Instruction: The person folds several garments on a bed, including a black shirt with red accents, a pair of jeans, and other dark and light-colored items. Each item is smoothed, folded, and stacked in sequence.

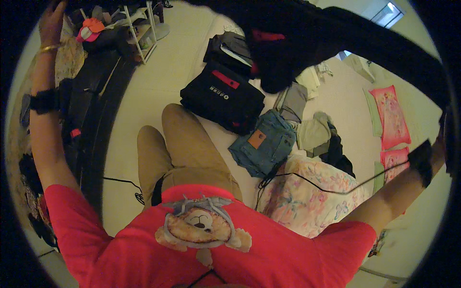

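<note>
My arms are spread wide, with a black garment (307, 41) with red patches stretched across the top of the view. At the upper left, my left hand (51, 25) is raised, its fingers closed at the dark rim. My right hand (438, 146) is at the right edge, closed at the sleeve-like end of the garment; its fingers are mostly in shadow. Below the cloth, on the bed (345, 103), lie a folded black garment (223, 98) with a red strip, folded blue jeans (264, 144), grey folded clothes (292, 103) and dark folded clothes (230, 50).
A floral cloth (312, 194) lies at the bed's near side, a black cable (326, 191) across it. Pink pillows (391, 117) are at the right. A black bench-like piece (98, 115) and a white rack (140, 36) with caps (91, 30) beside it stand at the left.
</note>
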Tool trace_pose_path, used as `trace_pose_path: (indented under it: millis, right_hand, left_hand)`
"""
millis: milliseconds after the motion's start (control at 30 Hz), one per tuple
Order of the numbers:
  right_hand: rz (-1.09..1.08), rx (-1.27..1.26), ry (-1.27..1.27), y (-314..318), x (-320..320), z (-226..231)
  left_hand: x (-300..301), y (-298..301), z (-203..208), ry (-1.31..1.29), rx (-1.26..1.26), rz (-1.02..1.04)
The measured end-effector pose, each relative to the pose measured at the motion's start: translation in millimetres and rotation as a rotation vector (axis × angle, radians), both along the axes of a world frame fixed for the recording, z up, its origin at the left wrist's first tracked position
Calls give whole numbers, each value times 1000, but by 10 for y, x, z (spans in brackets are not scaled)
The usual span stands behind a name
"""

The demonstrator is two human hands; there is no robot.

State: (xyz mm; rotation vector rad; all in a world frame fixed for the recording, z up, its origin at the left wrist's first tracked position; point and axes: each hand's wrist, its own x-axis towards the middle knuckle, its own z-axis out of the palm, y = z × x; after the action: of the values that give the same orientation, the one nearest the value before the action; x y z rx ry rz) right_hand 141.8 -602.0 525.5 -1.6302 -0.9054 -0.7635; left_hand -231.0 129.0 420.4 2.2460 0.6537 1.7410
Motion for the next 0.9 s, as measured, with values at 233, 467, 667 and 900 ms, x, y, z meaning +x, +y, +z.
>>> trace_pose_path:
  millis: [233,467,667,900]
  right_hand:
    - [-249,-278,382,-596,-646,-1245]
    - [-117,-542,1214,-517,-827,-2599]
    - [44,-644,1133,-67,-606,-2701]
    - [-33,-584,872,244,-619,-2013]
  left_hand:
    - [-758,-512,-1087,231,125,-118]
    - [-1638,-1889,-2924,811,9,-158]
    - [-1883,-2455,-3711,915,-321,-245]
    - [-1912,-2506,-3176,1401,-903,-548]
